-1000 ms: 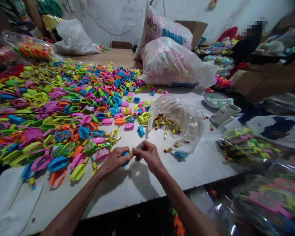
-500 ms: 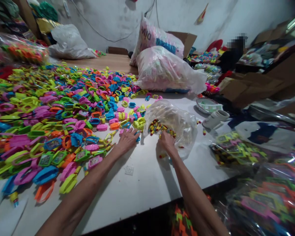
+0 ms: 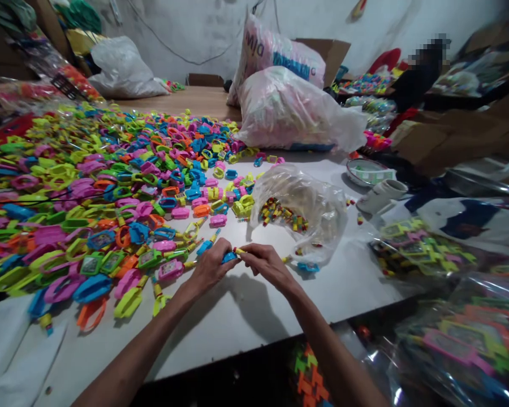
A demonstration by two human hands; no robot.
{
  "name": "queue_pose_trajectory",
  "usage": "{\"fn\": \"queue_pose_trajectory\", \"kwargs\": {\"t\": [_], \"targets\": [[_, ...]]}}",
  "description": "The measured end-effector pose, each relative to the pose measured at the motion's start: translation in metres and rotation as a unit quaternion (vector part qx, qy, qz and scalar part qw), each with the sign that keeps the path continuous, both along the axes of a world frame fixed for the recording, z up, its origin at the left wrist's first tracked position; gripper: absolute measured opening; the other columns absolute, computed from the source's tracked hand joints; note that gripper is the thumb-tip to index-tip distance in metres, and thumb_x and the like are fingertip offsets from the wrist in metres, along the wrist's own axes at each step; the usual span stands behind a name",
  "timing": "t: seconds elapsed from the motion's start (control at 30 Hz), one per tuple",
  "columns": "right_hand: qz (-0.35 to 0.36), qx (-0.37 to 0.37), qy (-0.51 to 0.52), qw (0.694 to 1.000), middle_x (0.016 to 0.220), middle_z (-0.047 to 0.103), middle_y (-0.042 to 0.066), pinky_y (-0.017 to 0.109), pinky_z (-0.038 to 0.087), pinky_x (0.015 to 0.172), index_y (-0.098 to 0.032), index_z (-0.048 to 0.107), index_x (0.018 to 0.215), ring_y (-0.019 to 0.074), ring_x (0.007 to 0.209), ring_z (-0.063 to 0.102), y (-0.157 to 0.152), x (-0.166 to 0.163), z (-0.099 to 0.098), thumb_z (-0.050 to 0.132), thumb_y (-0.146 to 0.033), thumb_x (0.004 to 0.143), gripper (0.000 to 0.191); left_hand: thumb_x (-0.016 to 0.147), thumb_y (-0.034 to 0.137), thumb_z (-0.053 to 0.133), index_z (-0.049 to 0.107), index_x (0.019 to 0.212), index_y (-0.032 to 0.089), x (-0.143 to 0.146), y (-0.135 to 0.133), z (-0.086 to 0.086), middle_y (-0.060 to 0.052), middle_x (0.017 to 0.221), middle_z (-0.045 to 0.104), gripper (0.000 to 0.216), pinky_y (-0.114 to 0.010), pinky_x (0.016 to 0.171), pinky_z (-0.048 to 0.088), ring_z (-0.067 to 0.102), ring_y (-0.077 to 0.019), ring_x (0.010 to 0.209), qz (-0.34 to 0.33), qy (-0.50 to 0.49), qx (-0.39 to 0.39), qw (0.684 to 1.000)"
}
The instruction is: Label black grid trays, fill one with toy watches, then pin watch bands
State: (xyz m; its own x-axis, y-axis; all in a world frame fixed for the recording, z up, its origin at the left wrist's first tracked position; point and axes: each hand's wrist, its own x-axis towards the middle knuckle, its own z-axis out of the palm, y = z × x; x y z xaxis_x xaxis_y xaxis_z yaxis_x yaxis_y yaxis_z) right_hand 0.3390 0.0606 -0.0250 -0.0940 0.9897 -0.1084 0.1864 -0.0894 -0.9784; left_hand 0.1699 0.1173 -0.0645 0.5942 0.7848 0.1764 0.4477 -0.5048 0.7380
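Observation:
Above the white table (image 3: 220, 333), my left hand (image 3: 212, 264) is closed round a blue plastic toy piece (image 3: 229, 258), which mostly hides behind the fingers. My right hand (image 3: 269, 264) pinches a small yellow tube with a red end (image 3: 238, 251) against that piece. Just beyond the hands, a clear plastic bag (image 3: 328, 198) lies with its mouth toward me, holding many small yellow and red tubes (image 3: 280, 213). A loose blue toy piece (image 3: 307, 267) rests by the bag's near edge. Several pieces with tubes fitted, such as a pink one (image 3: 169, 269), lie left of my left hand.
A wide heap of bright plastic ring-shaped toys (image 3: 110, 186) covers the table's left side. Large stuffed sacks (image 3: 297, 110) stand behind. At right are a bowl (image 3: 370, 172), a white cylinder (image 3: 382, 196) and bagged toys (image 3: 424, 243). A person (image 3: 419, 79) is in the background.
My right hand has come out of the bag's mouth with a small tube. My left hand has picked up a blue toy piece, and both hands have come together nearer me.

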Motion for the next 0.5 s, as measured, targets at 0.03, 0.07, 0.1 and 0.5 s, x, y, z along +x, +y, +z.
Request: {"fn": "queue_pose_trajectory", "kwargs": {"t": [0.03, 0.07, 0.1, 0.5], "targets": [[-0.001, 0.002, -0.008, 1.0, 0.056, 0.047, -0.003, 0.018, 0.033, 0.044, -0.014, 0.065, 0.077, 0.0074, 0.047, 0.042, -0.002, -0.001, 0.002, 0.055, -0.039, 0.08, 0.027, 0.084, 0.038, 0.049, 0.045, 0.079, 0.019, -0.003, -0.003, 0.0, 0.0, 0.079, 0.049, 0.02, -0.027, 0.066, 0.039, 0.048, -0.0141, 0.071, 0.001, -0.002, 0.009, 1.0], [0.0, 0.001, -0.016, 1.0, 0.055, 0.046, -0.003, 0.018, 0.032, 0.044, -0.015, 0.066, 0.075, 0.0073, 0.048, 0.041, -0.003, -0.002, 0.003, 0.056, -0.039, 0.08, 0.027, 0.084, 0.038, 0.05, 0.044, 0.08, 0.019, -0.006, -0.006, 0.0, -0.001, 0.08, 0.05, 0.02, -0.027, 0.067, 0.04, 0.048, -0.0144, 0.072, 0.004, -0.002, 0.015, 1.0], [0.002, -0.001, -0.021, 1.0, 0.055, 0.046, -0.003, 0.019, 0.031, 0.044, -0.015, 0.067, 0.075, 0.0074, 0.048, 0.041, -0.004, -0.001, 0.004, 0.056, -0.039, 0.08, 0.028, 0.084, 0.038, 0.05, 0.044, 0.08, 0.019, -0.009, -0.008, 0.0, -0.001, 0.081, 0.05, 0.02, -0.028, 0.068, 0.04, 0.048, -0.0147, 0.072, 0.005, -0.002, 0.017, 1.0], [0.031, 0.007, -0.05, 0.998, 0.077, 0.059, 0.003, 0.02, 0.036, 0.048, -0.014, 0.07, 0.091, 0.01, 0.058, 0.047, -0.008, -0.003, 0.006, 0.059, -0.032, 0.077, 0.025, 0.083, 0.038, 0.055, 0.049, 0.095, 0.019, -0.02, -0.015, -0.003, -0.002, 0.085, 0.054, 0.023, -0.029, 0.068, 0.043, 0.054, -0.0163, 0.076, -0.016, 0.013, 0.028, 0.999]]}}
